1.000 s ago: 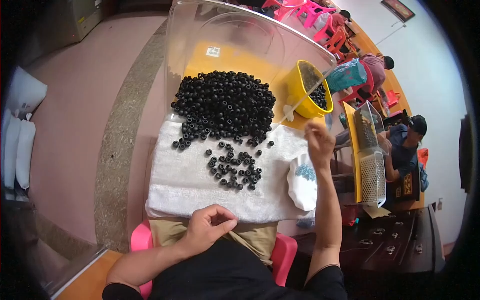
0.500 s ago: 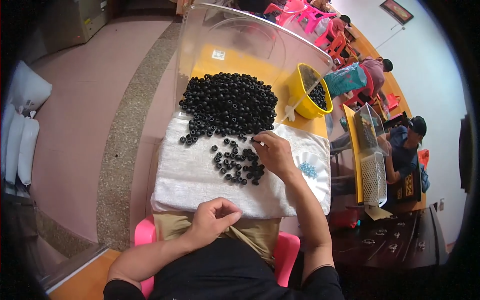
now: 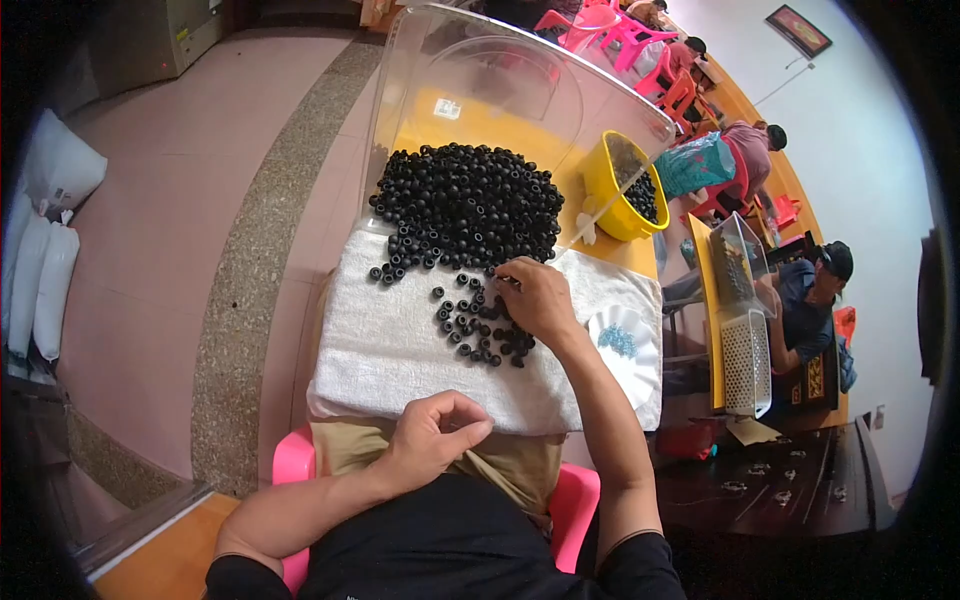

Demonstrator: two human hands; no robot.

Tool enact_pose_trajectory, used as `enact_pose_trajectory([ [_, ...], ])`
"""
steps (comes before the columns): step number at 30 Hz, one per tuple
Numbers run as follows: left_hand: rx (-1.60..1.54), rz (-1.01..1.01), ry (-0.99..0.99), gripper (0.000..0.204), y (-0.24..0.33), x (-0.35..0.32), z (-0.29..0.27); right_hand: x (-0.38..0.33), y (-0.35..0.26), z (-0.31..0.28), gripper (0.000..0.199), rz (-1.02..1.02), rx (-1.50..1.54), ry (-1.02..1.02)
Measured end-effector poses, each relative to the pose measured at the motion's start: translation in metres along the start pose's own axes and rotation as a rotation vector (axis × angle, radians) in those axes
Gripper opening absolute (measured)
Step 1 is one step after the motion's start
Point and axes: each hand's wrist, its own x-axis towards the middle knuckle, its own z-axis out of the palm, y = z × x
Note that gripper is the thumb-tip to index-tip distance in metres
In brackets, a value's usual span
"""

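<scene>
My right hand (image 3: 537,301) reaches over the white cloth, thumb and fingertips drawn together at the near edge of a large heap of small black beads (image 3: 470,205). Whatever its fingertips pinch is too small to make out. Just below them a loose group of black beads (image 3: 462,322) lies scattered on the cloth (image 3: 365,345). Nearer to my body, my left hand (image 3: 432,440) hovers at the cloth's front edge with its fingers curled toward the thumb; the inside of its grasp is hidden. A white fluted dish (image 3: 636,375) holding small light-blue pieces (image 3: 617,342) sits right of my right forearm.
A clear plastic bin (image 3: 400,75) on its side encloses the heap. Right of it stands a yellow basket (image 3: 597,178) of dark pieces. A co-worker (image 3: 808,305) sits at the right, beside a white perforated basket (image 3: 743,360). White sacks (image 3: 55,290) lie at the left.
My right hand has shifted slightly left along the heap's near edge, its fingertips still together. My left hand keeps nearly the same pose. The whole view has shifted a little.
</scene>
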Motion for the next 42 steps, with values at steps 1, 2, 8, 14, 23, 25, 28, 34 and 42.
enact_pose_trajectory([
  [1, -0.003, 0.003, -0.002, 0.013, 0.0, 0.0, 0.0, 0.001, -0.004, -0.004, 0.017, 0.018, 0.0, -0.017],
  [2, -0.002, 0.003, -0.002, 0.013, -0.001, -0.001, 0.0, 0.002, -0.008, -0.007, 0.018, 0.035, 0.001, -0.033],
  [8, 0.032, 0.005, -0.007, 0.013, -0.002, 0.0, 0.001, 0.009, -0.016, 0.003, 0.02, 0.027, -0.074, -0.012],
  [14, 0.039, -0.018, 0.008, 0.012, -0.004, 0.001, -0.002, 0.001, -0.015, 0.004, 0.018, 0.021, -0.01, 0.085],
  [23, -0.226, 0.033, 0.15, 0.017, 0.0, 0.008, -0.007, -0.081, -0.067, -0.031, 0.026, -0.102, 0.48, 0.183],
  [25, -0.254, 0.021, 0.165, 0.019, 0.003, 0.008, -0.005, -0.098, -0.077, -0.028, 0.028, -0.143, 0.517, 0.205],
  [28, -0.267, 0.016, 0.142, 0.021, 0.002, 0.007, -0.005, -0.116, -0.091, -0.023, 0.032, -0.182, 0.502, 0.227],
  [34, -0.296, -0.024, 0.071, 0.02, 0.0, 0.005, -0.007, -0.132, -0.094, -0.014, 0.035, -0.168, 0.394, 0.212],
  [42, -0.207, 0.027, 0.066, 0.014, -0.002, 0.005, -0.006, -0.133, -0.086, -0.01, 0.032, -0.251, 0.397, 0.215],
])
